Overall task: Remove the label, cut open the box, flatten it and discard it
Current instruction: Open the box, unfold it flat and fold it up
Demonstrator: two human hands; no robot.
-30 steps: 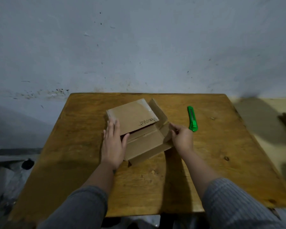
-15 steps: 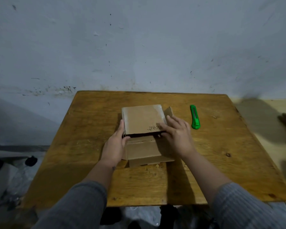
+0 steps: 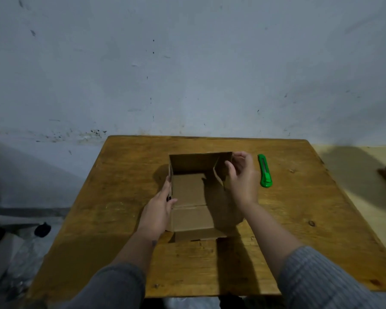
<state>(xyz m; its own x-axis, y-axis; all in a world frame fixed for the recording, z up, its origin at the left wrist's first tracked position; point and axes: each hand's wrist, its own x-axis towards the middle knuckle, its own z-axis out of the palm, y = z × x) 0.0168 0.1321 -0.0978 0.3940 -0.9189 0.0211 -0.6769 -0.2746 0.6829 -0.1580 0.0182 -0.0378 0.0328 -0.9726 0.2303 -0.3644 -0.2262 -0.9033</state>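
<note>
Head view: the left hand [image 3: 157,211] lies along the cardboard box's [image 3: 192,192] left wall, fingers straight and together against its outside, thumb hooked over the rim. The right hand [image 3: 241,179] pinches the far right wall near the corner, thumb inside, curled fingers outside. The box sits mid-table, open top up, its long axis running from the person toward the wall. The green utility knife [image 3: 264,170] lies just right of it on the wooden table [image 3: 299,219], lengthwise the same way.
</note>
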